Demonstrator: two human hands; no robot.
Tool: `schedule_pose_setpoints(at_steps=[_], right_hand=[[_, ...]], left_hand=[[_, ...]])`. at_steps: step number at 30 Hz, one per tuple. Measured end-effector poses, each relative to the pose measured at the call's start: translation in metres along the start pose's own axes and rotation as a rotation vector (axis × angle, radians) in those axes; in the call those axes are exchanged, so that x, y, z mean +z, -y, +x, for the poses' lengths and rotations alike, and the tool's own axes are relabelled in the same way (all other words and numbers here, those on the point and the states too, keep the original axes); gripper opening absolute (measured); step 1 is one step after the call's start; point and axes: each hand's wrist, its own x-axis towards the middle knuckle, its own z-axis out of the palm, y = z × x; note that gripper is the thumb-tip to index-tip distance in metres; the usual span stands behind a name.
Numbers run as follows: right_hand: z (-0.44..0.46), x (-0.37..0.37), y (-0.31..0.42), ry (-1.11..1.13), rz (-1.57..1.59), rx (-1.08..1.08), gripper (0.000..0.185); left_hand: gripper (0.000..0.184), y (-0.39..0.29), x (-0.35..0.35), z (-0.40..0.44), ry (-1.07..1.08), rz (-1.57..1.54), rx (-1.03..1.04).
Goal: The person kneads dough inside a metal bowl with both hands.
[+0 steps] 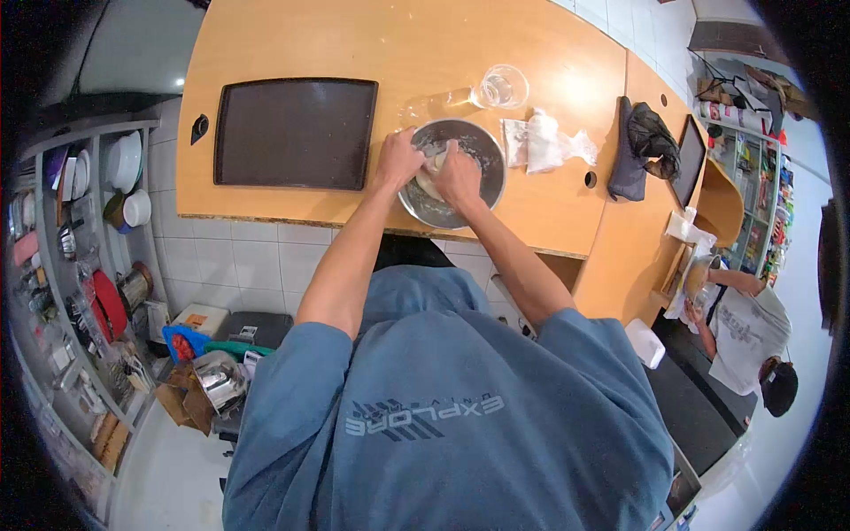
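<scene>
A round metal bowl (492, 164) stands near the front edge of the wooden table (301, 40), with pale dough (427, 184) inside. My left hand (400, 161) is at the bowl's left rim, its fingers curled round the edge. Inside the bowl my right hand (459, 175) presses into the dough, fingers closed on it. A clear plastic cup (504, 87) stands behind the bowl. White packets (544, 144) lie to the right of it. A dark rectangular tray (295, 133) rests on the left.
Dark cloth mitts (630, 159) and a black bag (653, 137) lie farther right, beside another dark tray (689, 161). A co-worker (748, 327) at the right holds a bowl. Shelves with kitchenware (84, 265) line the left side; boxes (186, 398) are on the floor.
</scene>
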Motion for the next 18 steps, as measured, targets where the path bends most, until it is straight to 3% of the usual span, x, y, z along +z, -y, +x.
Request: schedule_pose_setpoints(at_steps=[4,7,13,18], right_hand=[[-0.012,0.002,-0.014,-0.011,-0.037,-0.214,0.059],[-0.035,-0.007,-0.002,-0.07,-0.093,-0.179,0.057],[-0.054,-0.003,0.008,-0.237,-0.117,-0.383,0.04],[-0.046,0.027,0.014,-0.101,-0.011,-0.292,0.036]], left_hand=[[0.034,-0.002,-0.001,0.0,-0.009,0.019,0.017],[0.028,-0.011,-0.007,-0.004,-0.023,0.0,0.004],[0.039,-0.014,-0.009,-0.003,0.039,0.014,0.005],[0.038,-0.017,-0.014,-0.005,0.064,0.024,-0.029]])
